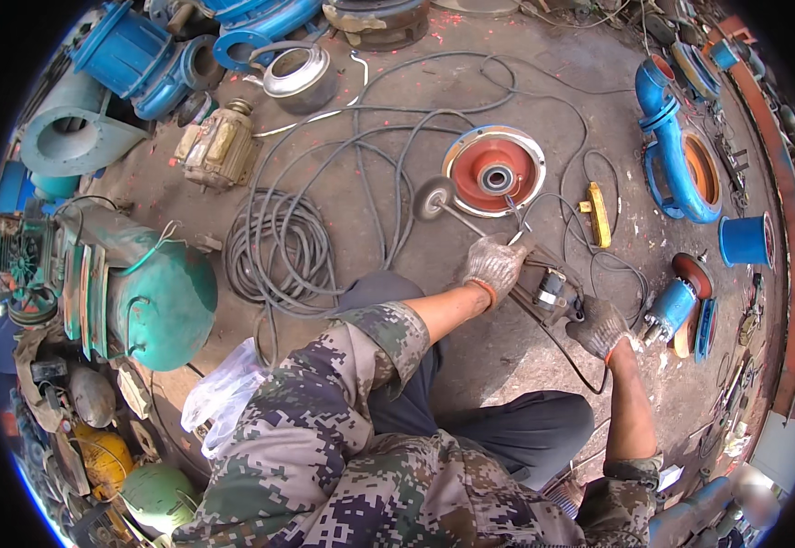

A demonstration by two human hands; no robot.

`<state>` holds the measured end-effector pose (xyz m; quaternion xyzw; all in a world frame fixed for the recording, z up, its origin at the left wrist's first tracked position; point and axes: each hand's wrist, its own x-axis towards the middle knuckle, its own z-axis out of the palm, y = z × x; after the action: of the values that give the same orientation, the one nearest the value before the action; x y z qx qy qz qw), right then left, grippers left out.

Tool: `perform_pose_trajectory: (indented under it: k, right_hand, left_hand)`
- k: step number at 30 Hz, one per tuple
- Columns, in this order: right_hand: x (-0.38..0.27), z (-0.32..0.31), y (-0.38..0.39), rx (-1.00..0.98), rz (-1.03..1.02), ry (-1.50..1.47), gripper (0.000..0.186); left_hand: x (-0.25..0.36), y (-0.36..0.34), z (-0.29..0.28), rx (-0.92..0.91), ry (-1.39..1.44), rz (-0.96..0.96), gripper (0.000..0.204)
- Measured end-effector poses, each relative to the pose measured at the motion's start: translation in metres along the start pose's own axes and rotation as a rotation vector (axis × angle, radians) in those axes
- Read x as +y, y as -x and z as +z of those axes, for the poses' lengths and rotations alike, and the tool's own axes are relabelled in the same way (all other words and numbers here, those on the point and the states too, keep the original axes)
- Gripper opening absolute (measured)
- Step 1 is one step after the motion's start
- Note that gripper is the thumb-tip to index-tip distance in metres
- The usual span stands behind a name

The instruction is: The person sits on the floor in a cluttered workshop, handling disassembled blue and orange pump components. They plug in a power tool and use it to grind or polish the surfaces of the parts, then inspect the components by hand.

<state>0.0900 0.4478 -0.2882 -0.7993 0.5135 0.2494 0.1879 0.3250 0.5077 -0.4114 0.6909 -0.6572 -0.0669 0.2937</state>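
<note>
My left hand, in a soiled grey glove, is closed, with a small pale tip sticking out of its fingers; the rest of what it grips is hidden. A round-headed hammer lies beside it, its stick handle running toward that hand. My right hand, gloved too, is curled at the near right edge of a dark metal-framed device with a black and silver cylinder. A black cable loops near this device. Beyond my left hand is a red-brown round flange with a pale rim and a central hub; a thin dark rod rests at its edge.
Coiled dark hose lies at left, beside a green tank. A metal kettle and a tan motor stand farther back. At right are a yellow part, a blue pipe elbow, a blue cylinder and a blue motor part.
</note>
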Motion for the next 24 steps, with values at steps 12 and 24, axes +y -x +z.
perform_pose_trajectory:
  k: [12, 24]
  right_hand:
    - [-0.006, -0.012, 0.004, 0.156, 0.026, -0.024, 0.042]
    - [-0.025, 0.082, 0.005, 0.404, 0.056, -0.694, 0.058]
  left_hand:
    - [0.003, -0.022, -0.011, 0.261, 0.134, 0.054, 0.024]
    - [0.004, -0.056, -0.014, 0.117, 0.173, 0.175, 0.014]
